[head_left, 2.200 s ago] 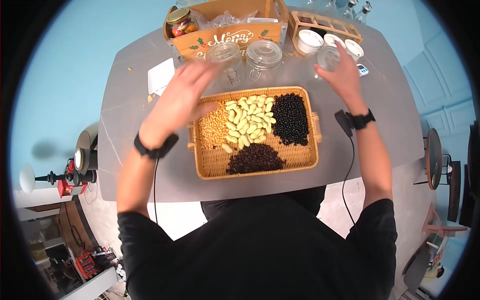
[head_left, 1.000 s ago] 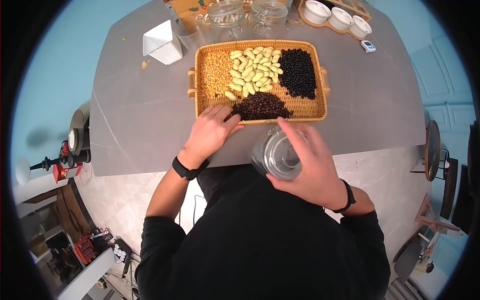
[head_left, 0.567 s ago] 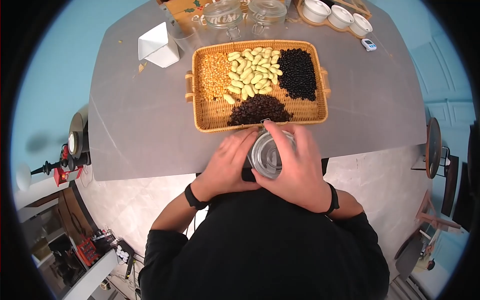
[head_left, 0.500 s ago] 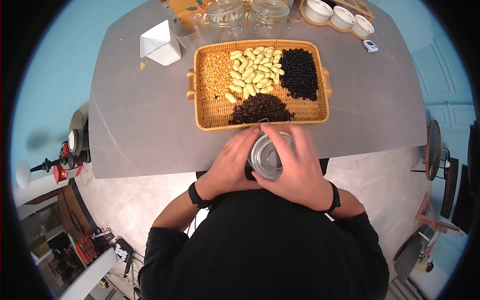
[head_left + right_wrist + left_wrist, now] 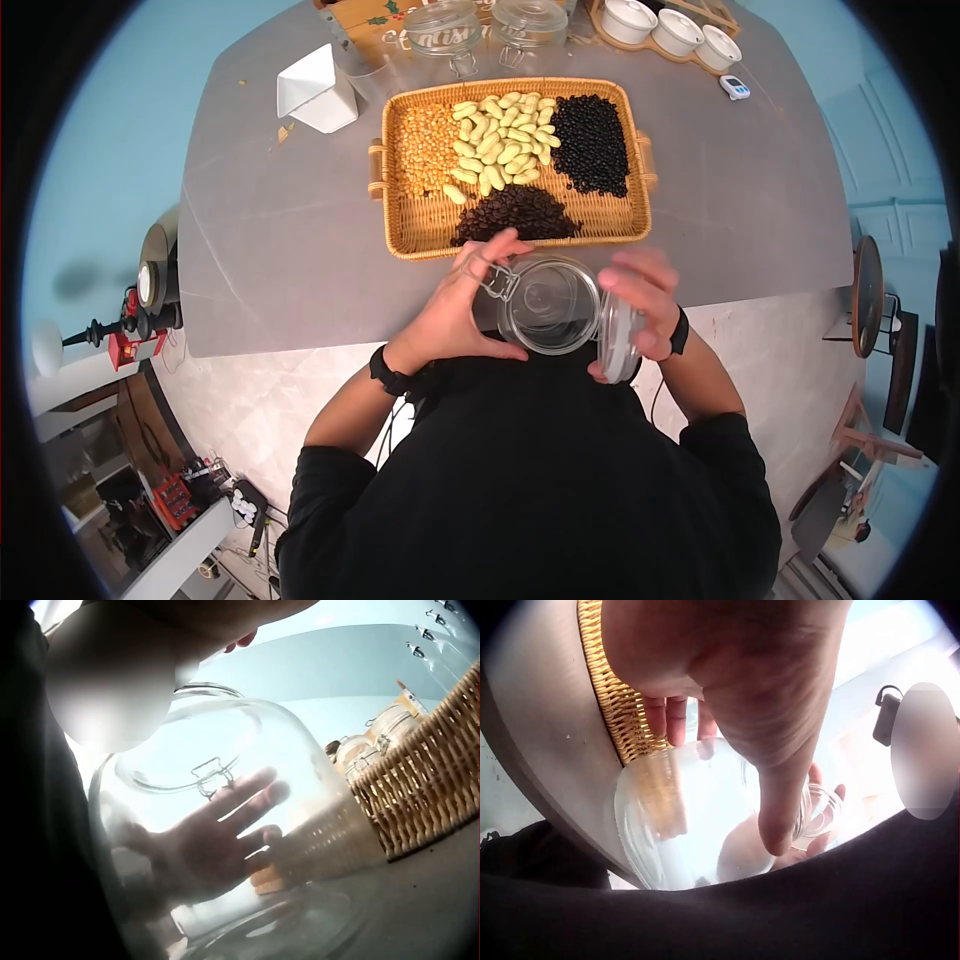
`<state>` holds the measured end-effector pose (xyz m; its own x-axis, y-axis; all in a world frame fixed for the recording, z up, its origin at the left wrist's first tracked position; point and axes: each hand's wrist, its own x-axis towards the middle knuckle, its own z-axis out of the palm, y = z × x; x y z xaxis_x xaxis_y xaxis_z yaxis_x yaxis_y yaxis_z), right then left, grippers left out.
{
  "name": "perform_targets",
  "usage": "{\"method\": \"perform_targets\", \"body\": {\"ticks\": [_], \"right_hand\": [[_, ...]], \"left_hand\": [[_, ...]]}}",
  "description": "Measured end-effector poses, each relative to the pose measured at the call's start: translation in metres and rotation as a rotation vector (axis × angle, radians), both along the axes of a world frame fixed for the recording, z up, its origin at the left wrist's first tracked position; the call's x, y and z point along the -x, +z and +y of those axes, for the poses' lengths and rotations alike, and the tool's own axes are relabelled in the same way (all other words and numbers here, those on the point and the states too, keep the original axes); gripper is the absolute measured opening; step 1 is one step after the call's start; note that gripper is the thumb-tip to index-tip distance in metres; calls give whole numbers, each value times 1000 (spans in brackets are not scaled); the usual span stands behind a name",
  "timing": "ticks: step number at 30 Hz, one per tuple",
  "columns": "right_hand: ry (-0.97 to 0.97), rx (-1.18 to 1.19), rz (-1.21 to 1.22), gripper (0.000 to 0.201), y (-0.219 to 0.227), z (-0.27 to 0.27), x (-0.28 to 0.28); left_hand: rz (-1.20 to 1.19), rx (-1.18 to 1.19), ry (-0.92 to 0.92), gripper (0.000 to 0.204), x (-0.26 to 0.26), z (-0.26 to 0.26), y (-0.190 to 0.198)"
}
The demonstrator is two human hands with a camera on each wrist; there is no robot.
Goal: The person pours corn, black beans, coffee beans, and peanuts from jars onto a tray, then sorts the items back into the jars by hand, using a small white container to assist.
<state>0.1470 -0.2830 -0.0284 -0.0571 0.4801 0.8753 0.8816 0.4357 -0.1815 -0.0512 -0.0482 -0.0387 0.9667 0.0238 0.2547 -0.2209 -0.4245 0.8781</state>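
Observation:
A clear glass clip-top jar (image 5: 548, 312) stands at the table's front edge, before the wicker tray (image 5: 415, 235). My left hand (image 5: 450, 315) grips its left side, thumb in front and fingers beside the wire clasp (image 5: 497, 282). The lid (image 5: 616, 340) is swung up on the right, and my right hand (image 5: 645, 300) holds it, slightly blurred. Through the glass in the right wrist view, the left hand (image 5: 217, 844) shows spread along the wall. In the tray lie corn kernels (image 5: 425, 150), peanuts in shells (image 5: 505, 140), black beans (image 5: 592, 145) and dark brown beans (image 5: 515, 215).
Behind the tray are two more glass jars (image 5: 443, 30), a wooden crate (image 5: 372, 25) and a clear cup (image 5: 378, 80). A white square container (image 5: 318, 90) lies to the left. At the back right are white lidded pots (image 5: 678, 35) and a small timer (image 5: 734, 88).
The right hand brought the jar from the back to the front edge, and the left hand joined it there. Since half a second ago, the lid has opened, swinging rightward with the right hand.

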Motion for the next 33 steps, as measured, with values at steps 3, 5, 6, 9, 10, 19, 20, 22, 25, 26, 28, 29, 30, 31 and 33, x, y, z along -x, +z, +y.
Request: {"method": "perform_targets", "body": {"ticks": [3,5,6,9,10,19,20,22,25,26,28,29,30,31,33], "right_hand": [[-26,72,146,102,-14,-23,-8],[-24,27,285,116,-29,-28,-2],[-19,0,354,123,-37,-31,2],[35,-64,548,120,-41,-26,13],[39,-72,603,119,-41,-27,16],[-202,55,829,118,-74,-71,26],[-242,154,767,112,-73,-76,26],[-317,348,637,100,-72,-87,26],[-256,343,790,86,-78,-83,43],[-243,350,824,86,-81,-81,45],[-258,363,757,84,-81,-80,40],[-264,357,723,83,-80,-78,37],[-271,350,689,83,-80,-76,33],[-272,354,673,83,-80,-74,31],[-275,363,639,83,-79,-73,28]], "left_hand": [[-37,-123,41,135,-1,-6,2],[-77,-152,88,127,1,-11,2],[-94,-152,105,125,2,-12,1],[-78,-146,145,121,6,-8,1],[-62,-144,156,120,8,-6,1],[-53,-101,158,120,11,-8,-1],[-45,-85,156,121,11,-7,-3],[-35,-83,157,121,14,-7,-6],[-34,-65,140,122,15,-3,-8],[-34,-56,133,123,17,-1,-9],[-43,-61,139,124,18,-2,-10],[-49,-64,144,124,18,-2,-10],[-54,-58,146,124,19,-3,-11],[-60,-51,149,124,19,-3,-11],[-71,-55,151,125,20,-3,-12]]}}
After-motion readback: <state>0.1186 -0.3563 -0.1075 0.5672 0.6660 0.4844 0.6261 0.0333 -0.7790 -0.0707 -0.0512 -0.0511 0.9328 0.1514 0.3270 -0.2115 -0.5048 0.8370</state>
